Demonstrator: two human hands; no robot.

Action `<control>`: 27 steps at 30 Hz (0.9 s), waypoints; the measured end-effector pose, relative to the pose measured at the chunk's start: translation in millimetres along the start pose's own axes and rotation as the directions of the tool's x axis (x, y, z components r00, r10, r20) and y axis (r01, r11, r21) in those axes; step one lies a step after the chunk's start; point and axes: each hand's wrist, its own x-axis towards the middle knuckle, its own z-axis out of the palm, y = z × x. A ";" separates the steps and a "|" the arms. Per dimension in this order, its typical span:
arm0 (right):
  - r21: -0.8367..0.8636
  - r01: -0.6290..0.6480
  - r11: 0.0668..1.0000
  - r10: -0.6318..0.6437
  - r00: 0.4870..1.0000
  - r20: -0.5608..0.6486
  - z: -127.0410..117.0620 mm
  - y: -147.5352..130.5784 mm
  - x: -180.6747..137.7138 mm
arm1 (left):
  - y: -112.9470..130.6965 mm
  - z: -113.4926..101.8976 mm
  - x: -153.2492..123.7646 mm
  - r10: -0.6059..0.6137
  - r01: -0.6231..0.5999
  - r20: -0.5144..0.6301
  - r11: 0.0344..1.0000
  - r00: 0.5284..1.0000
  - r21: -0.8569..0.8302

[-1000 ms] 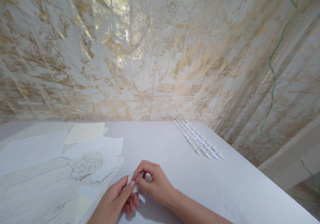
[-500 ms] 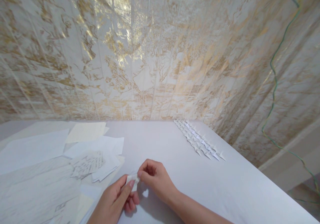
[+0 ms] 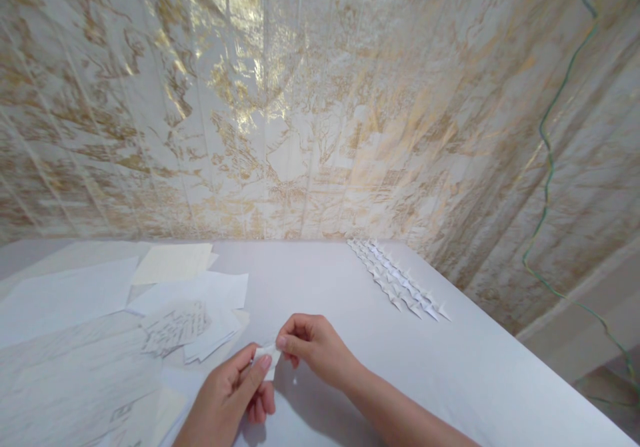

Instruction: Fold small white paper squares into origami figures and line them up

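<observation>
Head view shows a tabletop (image 3: 295, 280), loose papers (image 3: 70, 297) left and folded rows (image 3: 400, 280) far right, perhaps out of the way, and, near centre, the left hand (image 3: 229, 382) pinching a small paper (image 3: 273, 360), likely steadying it for the right hand (image 3: 320, 350), its grip closed on a corner.

Papers (image 3: 175, 327), folded shapes (image 3: 397, 282) on table (image 3: 400, 360)

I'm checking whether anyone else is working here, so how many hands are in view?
2: the left hand, holding the small white paper, and the right hand, pinching at that paper's upper right corner. No others show.
</observation>
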 end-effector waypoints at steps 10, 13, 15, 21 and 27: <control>0.031 -0.049 0.998 0.049 0.999 0.007 3.7 -2.3 -2.0 | -2.0 0.3 -3.7 -0.021 0.021 0.019 1.000 1.000 0.014; 0.009 -0.076 0.997 0.076 0.997 0.004 4.8 -1.8 -2.5 | -1.8 1.3 -4.1 -0.041 0.041 0.037 0.999 0.998 0.011; 0.001 -0.078 0.997 0.078 0.997 0.006 4.8 -2.6 -2.9 | -0.8 1.2 -3.3 -0.066 0.067 0.060 0.998 0.996 -0.014; 0.029 -0.029 0.999 0.028 0.999 0.025 6.4 -2.3 -4.0 | 1.0 -0.2 -1.5 -0.081 0.083 0.060 0.996 0.995 -0.031; 0.142 0.081 0.987 -0.090 0.994 0.060 6.9 -2.6 -4.4 | 5.4 2.6 -4.8 -0.038 0.039 0.037 0.999 0.999 -0.034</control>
